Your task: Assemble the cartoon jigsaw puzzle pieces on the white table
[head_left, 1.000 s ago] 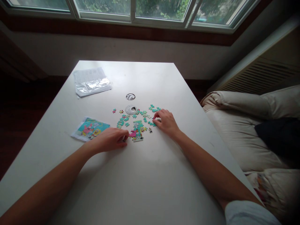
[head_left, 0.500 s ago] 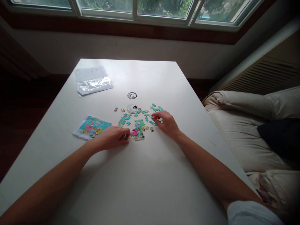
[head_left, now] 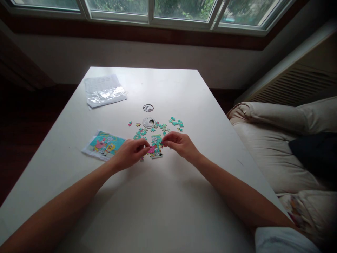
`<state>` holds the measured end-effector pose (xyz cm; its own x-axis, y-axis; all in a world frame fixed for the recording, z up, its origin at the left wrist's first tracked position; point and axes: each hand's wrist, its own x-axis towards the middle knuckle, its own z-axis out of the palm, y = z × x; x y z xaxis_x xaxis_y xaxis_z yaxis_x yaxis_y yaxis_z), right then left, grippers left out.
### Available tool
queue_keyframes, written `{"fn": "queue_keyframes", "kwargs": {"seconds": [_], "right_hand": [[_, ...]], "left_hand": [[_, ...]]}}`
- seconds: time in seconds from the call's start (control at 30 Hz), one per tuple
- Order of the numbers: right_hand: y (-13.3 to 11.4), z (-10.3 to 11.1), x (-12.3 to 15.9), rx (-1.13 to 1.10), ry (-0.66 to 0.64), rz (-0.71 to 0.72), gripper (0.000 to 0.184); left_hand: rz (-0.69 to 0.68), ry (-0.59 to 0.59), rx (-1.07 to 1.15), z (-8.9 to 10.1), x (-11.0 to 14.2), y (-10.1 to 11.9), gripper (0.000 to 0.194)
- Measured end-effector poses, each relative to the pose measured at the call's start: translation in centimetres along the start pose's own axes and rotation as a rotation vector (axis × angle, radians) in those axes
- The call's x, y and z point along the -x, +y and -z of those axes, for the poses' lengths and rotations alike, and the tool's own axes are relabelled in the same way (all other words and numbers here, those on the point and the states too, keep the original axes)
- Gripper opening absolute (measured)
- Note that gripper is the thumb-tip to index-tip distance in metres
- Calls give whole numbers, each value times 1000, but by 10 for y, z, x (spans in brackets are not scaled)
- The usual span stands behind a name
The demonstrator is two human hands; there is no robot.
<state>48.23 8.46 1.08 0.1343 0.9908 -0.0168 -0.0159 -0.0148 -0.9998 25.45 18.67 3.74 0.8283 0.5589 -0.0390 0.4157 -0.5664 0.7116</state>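
A partly joined jigsaw puzzle (head_left: pixel 157 150) with cartoon figures lies flat on the white table (head_left: pixel 168 196). At its left edge, my left hand (head_left: pixel 131 153) has thumb and forefinger pinched on the pink part. On the opposite side, my right hand (head_left: pixel 181 143) pinches a small jigsaw piece (head_left: pixel 161 143) against the puzzle's right edge; the fingertips partly cover it. Loose teal pieces (head_left: pixel 140 133) spread just beyond the puzzle. Another group of loose pieces (head_left: pixel 176 122) lies past my right hand. A small piece (head_left: pixel 142 159) shows below my left fingers.
Left of my left hand lies a picture sheet (head_left: pixel 104 143) in a clear sleeve. A clear plastic bag with paper (head_left: pixel 105 92) is at the far left. Two round items, a silvery disc (head_left: pixel 149 122) and an oval one (head_left: pixel 148 108), sit behind the pieces. A cream sofa (head_left: pixel 260 147) stands right.
My right hand has moved left from the loose pieces to the puzzle's right edge. My left hand has shifted slightly right against the puzzle, uncovering a small piece below it.
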Motion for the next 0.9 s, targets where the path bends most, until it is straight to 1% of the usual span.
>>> {"fn": "queue_keyframes", "kwargs": {"seconds": [0.13,0.27,0.43,0.63,0.77,0.9], "right_hand": [[0,-8,2,24,-48,-16,22],[2,-13,4,96,-83,-10,20],[3,-15,5,115,-104,5,22],[3,-17,4,72,-119,-32,22],[6,-16,4,29,-132,-51,24],[9,-13,4,-5,-103,-63,22]], "left_hand": [[44,40,119,-10,3,6,33],[51,67,169,-16,3,8,30],[66,92,168,-19,2,7,30],[75,100,123,-20,1,7,28],[59,104,133,-21,1,7,27],[69,106,155,-22,2,5,26]]}}
